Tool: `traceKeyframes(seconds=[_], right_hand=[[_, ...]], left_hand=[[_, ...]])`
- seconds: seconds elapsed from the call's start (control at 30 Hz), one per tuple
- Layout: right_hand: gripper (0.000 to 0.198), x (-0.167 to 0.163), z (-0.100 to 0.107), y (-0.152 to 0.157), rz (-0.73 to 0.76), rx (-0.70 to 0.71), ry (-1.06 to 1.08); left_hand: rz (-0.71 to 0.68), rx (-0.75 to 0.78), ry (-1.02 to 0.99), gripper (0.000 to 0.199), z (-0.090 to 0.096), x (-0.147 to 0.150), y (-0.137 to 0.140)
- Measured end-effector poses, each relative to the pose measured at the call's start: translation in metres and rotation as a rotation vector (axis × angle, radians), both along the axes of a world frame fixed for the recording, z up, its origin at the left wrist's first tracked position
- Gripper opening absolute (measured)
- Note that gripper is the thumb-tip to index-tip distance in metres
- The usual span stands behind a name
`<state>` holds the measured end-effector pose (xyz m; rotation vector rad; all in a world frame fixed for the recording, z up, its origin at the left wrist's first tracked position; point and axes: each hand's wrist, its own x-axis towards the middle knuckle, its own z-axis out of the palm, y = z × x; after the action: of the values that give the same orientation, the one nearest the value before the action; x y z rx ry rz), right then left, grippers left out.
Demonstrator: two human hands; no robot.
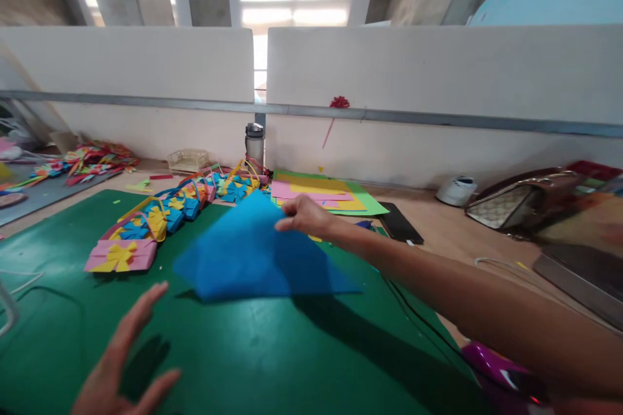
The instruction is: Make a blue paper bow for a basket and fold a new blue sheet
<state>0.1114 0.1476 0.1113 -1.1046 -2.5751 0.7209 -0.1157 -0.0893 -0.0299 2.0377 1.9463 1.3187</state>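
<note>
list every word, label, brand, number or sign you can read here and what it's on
None can be read.
Bag: patterned panel, marks too small and blurred to make out.
Bottle: no legible text.
Purple device: any marking is too blurred to read.
Blue sheet in the right hand: no text visible.

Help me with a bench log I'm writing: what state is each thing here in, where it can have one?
Blue sheet: partly lifted
Right hand: pinching that sheet
Left hand: open, holding nothing
Small baskets: shaped, set in a row
Coloured sheets: stacked flat
Bottle: standing upright
Purple tool: red light glowing
</note>
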Motion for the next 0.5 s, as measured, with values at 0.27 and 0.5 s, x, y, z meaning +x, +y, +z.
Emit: traceKeyframes(seconds=[0.27,0.5], right_hand=[[0.009,0.046,0.04,-0.078,0.176,0.619,0.503],[0.024,0.103,-0.045,-0.142,0.169,0.61,0.371]], left_hand=[[-0.215,0.024,-0.401,0.092,0.052,-0.012,0.095],[-0.436,-0.099,-0.063,0.075,0.024,0.004,0.113]])
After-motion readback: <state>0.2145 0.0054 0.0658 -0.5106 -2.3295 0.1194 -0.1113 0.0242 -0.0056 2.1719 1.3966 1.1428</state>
